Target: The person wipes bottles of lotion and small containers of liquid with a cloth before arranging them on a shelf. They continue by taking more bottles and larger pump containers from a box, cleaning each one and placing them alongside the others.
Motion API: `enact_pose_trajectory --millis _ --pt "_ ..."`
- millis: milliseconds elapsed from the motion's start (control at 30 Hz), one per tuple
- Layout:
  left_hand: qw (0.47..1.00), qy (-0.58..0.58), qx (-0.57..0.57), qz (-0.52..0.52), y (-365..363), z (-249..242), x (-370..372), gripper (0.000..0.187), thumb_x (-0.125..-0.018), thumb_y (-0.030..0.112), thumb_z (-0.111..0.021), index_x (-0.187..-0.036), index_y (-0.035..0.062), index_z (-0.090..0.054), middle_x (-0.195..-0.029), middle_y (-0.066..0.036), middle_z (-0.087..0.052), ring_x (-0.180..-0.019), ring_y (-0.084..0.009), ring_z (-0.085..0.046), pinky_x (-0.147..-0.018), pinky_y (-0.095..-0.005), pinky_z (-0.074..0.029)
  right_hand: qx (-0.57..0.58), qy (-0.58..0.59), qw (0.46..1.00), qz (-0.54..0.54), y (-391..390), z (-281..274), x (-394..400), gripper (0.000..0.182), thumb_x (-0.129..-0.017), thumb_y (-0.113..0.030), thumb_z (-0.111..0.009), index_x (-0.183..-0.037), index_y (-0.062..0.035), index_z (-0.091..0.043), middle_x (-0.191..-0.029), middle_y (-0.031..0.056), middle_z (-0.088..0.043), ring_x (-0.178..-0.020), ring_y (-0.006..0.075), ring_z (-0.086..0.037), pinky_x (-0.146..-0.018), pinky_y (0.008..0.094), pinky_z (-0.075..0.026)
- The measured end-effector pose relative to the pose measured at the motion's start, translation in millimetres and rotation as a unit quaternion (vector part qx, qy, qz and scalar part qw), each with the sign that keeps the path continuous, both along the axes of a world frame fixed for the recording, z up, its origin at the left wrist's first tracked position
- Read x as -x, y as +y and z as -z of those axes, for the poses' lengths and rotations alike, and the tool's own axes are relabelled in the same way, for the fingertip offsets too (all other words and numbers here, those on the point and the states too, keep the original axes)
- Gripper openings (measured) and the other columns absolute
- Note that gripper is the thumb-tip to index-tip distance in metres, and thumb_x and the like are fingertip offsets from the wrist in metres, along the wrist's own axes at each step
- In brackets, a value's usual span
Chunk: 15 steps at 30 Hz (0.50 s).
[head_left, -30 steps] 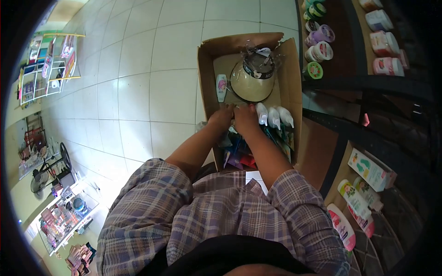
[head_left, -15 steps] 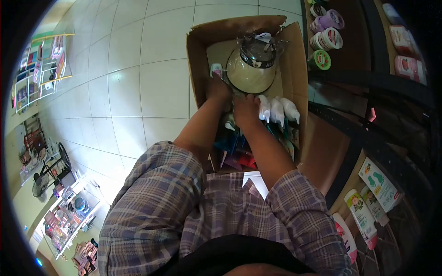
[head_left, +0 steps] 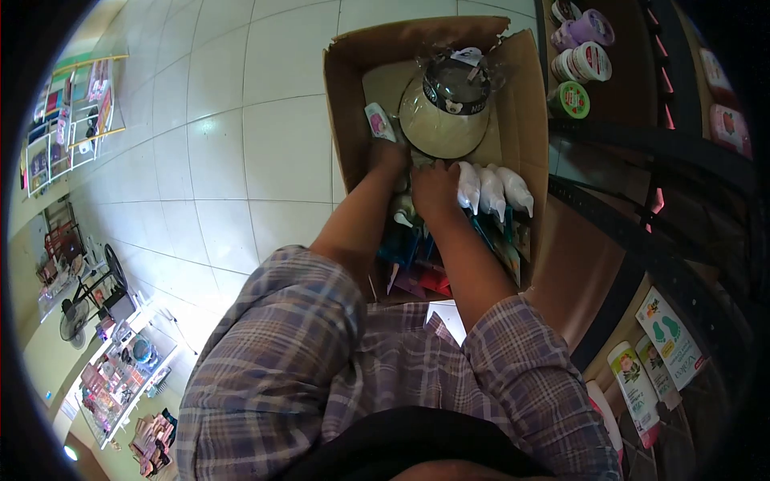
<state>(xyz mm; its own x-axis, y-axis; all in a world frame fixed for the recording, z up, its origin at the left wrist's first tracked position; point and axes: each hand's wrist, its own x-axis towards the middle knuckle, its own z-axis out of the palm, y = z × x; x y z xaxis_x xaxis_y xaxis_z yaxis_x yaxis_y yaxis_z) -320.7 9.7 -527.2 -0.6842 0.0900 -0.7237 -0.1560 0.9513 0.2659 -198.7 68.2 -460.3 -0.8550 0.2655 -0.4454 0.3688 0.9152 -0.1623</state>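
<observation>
A cardboard box (head_left: pixel 341 132) stands open in front of me. Inside its left side, my left hand (head_left: pixel 388 157) is closed around the lower end of a small white bottle with a pink mark (head_left: pixel 379 123), which leans against the box wall. My right hand (head_left: pixel 435 186) is beside it in the middle of the box, fingers curled down; what lies under them is hidden. Right of that hand, several white bottles (head_left: pixel 492 188) lean side by side. Below the hands is a pale bottle with a white nozzle (head_left: pixel 403 211). A plastic-wrapped visor hat (head_left: pixel 445 120) fills the far end.
Blue and red packages (head_left: pixel 433 279) lie in the box's near end. Dark shelving (head_left: pixel 642 144) on the right holds round tubs (head_left: pixel 584 62), white bottles (head_left: pixel 634 385) and a footprint-marked box (head_left: pixel 670 337). Floor tiles (head_left: pixel 216 144) stretch left, toward a fan (head_left: pixel 74 317) and display racks.
The small white bottle shows more of its front and tilts out of my left hand, which has shifted slightly down. My right hand stays nearly in place. The view has shifted a little.
</observation>
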Motion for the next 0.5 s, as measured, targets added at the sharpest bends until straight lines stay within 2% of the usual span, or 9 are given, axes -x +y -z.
enact_pose_trajectory --millis 67,100,167,233,300,333,400,433,500 --pt "0.998 -0.018 -0.039 0.041 -3.7 2.6 -1.4 0.044 -0.088 0.031 -0.057 -0.111 -0.0065 -0.059 -0.109 -0.027 -0.064 -0.102 -0.0404 -0.064 -0.087 -0.0456 -0.052 0.002 0.006 1.000 0.008 1.4 2.3 0.4 0.019 -0.082 -0.022 -0.058 -0.097 -0.0157 -0.069 -0.100 0.0055 -0.068 -0.102 0.0270 -0.059 -0.093 0.0522 -0.036" --pt "0.998 -0.018 -0.040 0.041 -4.7 -13.1 -1.1 0.044 -0.088 0.031 -0.057 -0.111 -0.0065 -0.059 -0.109 -0.027 -0.064 -0.102 -0.0404 -0.064 -0.087 -0.0456 -0.052 0.002 0.016 1.000 0.017 2.2 3.0 0.8 0.020 -0.083 -0.022 -0.057 -0.097 -0.0159 -0.069 -0.100 0.0057 -0.069 -0.101 0.0271 -0.060 -0.093 0.0531 -0.036" --pt "0.979 0.012 -0.027 0.201 -15.1 -67.1 -4.5 0.043 -0.093 0.035 -0.049 -0.098 -0.0035 -0.067 -0.099 -0.027 -0.067 -0.097 -0.0382 -0.065 -0.085 -0.0439 -0.049 0.007 0.036 0.999 0.028 1.4 0.1 0.0 0.020 -0.083 -0.020 -0.057 -0.099 -0.0155 -0.068 -0.100 0.0056 -0.069 -0.102 0.0265 -0.059 -0.094 0.0548 -0.035" --pt "0.987 -0.054 -0.143 0.051 -46.0 -95.3 -13.1 0.043 -0.093 0.035 -0.048 -0.100 -0.0034 -0.067 -0.090 -0.025 -0.067 -0.086 -0.0346 -0.066 -0.079 -0.0426 -0.049 0.008 0.059 0.997 0.040 1.4 -7.7 0.8 0.021 -0.082 -0.019 -0.058 -0.101 -0.0150 -0.067 -0.101 0.0054 -0.069 -0.104 0.0258 -0.059 -0.094 0.0565 -0.035" --pt "0.981 -0.097 -0.159 0.047 -66.7 -157.4 -22.1 0.042 -0.093 0.032 -0.048 -0.100 -0.0045 -0.067 -0.083 -0.020 -0.067 -0.079 -0.0263 -0.064 -0.075 -0.0381 -0.049 0.090 0.219 0.971 0.036 0.0 -18.6 -1.0 0.028 -0.080 -0.012 -0.060 -0.108 -0.0150 -0.062 -0.104 0.0059 -0.068 -0.108 0.0230 -0.059 -0.094 0.0608 -0.034" --pt "0.981 -0.098 -0.162 0.045 -82.8 -159.3 -26.2 0.042 -0.093 0.032 -0.048 -0.100 -0.0045 -0.067 -0.083 -0.020 -0.067 -0.079 -0.0263 -0.064 -0.075 -0.0381 -0.049 0.088 0.218 0.971 0.033 -2.7 -30.0 -0.9 0.028 -0.080 -0.012 -0.060 -0.108 -0.0150 -0.062 -0.104 0.0059 -0.068 -0.108 0.0230 -0.059 -0.094 0.0608 -0.034" --pt "0.969 -0.104 -0.220 -0.033 -121.8 -159.3 -42.3 0.040 -0.093 0.034 -0.053 -0.089 -0.0034 -0.068 -0.072 -0.012 -0.065 -0.068 -0.0185 -0.061 -0.065 -0.0353 -0.049 0.180 0.328 0.927 -0.039 -19.5 -55.7 -6.5 0.046 -0.071 -0.017 -0.072 -0.115 -0.0190 -0.058 -0.108 0.0081 -0.066 -0.108 0.0231 -0.060 -0.094 0.0502 -0.037" --pt "0.968 -0.111 -0.222 -0.033 -133.2 -176.7 -45.9 0.040 -0.093 0.034 -0.053 -0.089 -0.0034 -0.068 -0.072 -0.012 -0.065 -0.068 -0.0185 -0.061 -0.065 -0.0353 -0.049 0.177 0.322 0.929 -0.037 -31.6 -68.0 -11.2 0.046 -0.071 -0.017 -0.072 -0.115 -0.0190 -0.058 -0.108 0.0081 -0.066 -0.108 0.0231 -0.060 -0.094 0.0502 -0.037" --pt "0.950 -0.135 -0.274 -0.060 -141.9 -212.3 -45.2 0.039 -0.094 0.033 -0.054 -0.082 -0.0017 -0.068 -0.069 -0.005 -0.062 -0.062 -0.0121 -0.056 -0.058 -0.0297 -0.046 0.365 0.237 0.900 -0.024 -43.6 -93.8 -15.4 0.048 -0.070 -0.011 -0.072 -0.115 -0.0167 -0.056 -0.109 0.0115 -0.064 -0.104 0.0296 -0.062 -0.089 0.0454 -0.044"
